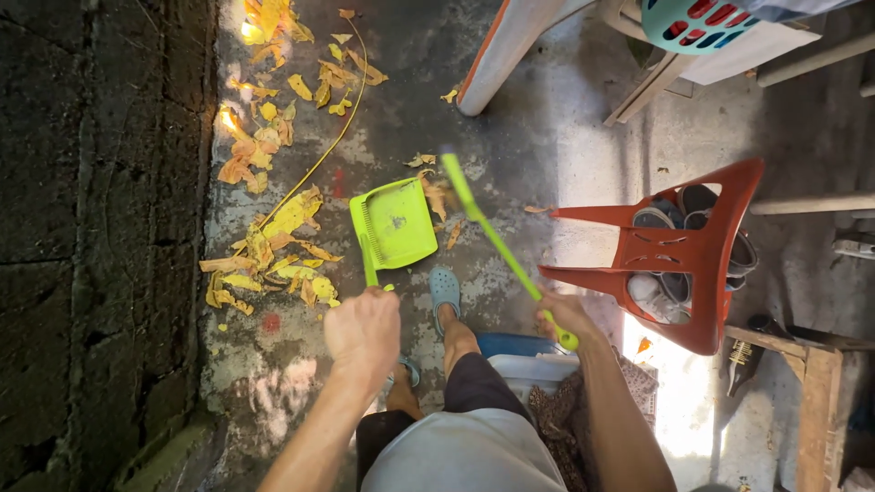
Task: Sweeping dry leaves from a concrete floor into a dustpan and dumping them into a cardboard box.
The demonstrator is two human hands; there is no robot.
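Note:
My left hand (364, 328) grips the handle of a lime-green dustpan (395, 223) that rests on the grey concrete floor ahead of my feet. My right hand (565, 314) holds a lime-green broom stick (497, 239) near its end; the stick slants up and to the left, blurred, its far end above the dustpan's right edge. Yellow and orange dry leaves (273, 246) lie in a loose heap left of the dustpan, and a few more lie beside its right edge. My foot in a grey clog (444, 290) stands between the hands.
A dark rough wall (91, 228) runs along the left. A red plastic chair (702, 255) lies tipped on the right with shoes inside. White furniture legs (510, 50) and a teal basket (702, 23) sit at the top; wooden planks (811, 401) at bottom right.

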